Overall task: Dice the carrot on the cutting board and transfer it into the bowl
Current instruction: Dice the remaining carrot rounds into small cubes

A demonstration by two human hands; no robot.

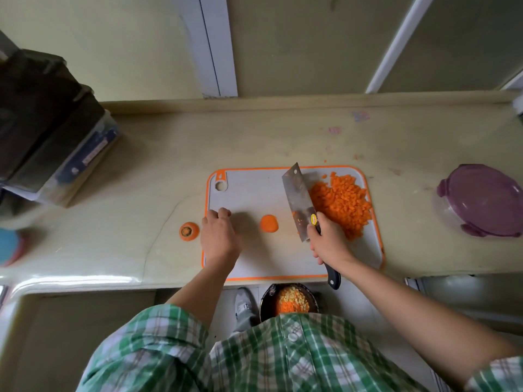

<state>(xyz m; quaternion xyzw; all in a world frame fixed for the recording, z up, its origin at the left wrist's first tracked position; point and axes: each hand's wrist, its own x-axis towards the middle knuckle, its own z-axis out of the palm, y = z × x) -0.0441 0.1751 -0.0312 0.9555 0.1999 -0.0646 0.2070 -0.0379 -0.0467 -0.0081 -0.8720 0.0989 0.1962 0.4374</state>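
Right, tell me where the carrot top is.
In the head view, the carrot top lies on the counter just left of the board, beside the left hand.

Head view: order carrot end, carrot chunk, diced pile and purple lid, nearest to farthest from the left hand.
1. Carrot end, on the counter beside the left hand.
2. Carrot chunk, mid board.
3. Diced pile, board's right.
4. Purple lid, far right.

You worked at a pale beige tabletop (pixel 141 165) set against a cream wall (pixel 283 38) crossed by white strips (pixel 218 46). Soft, even light; grey floor (pixel 353 301) below.
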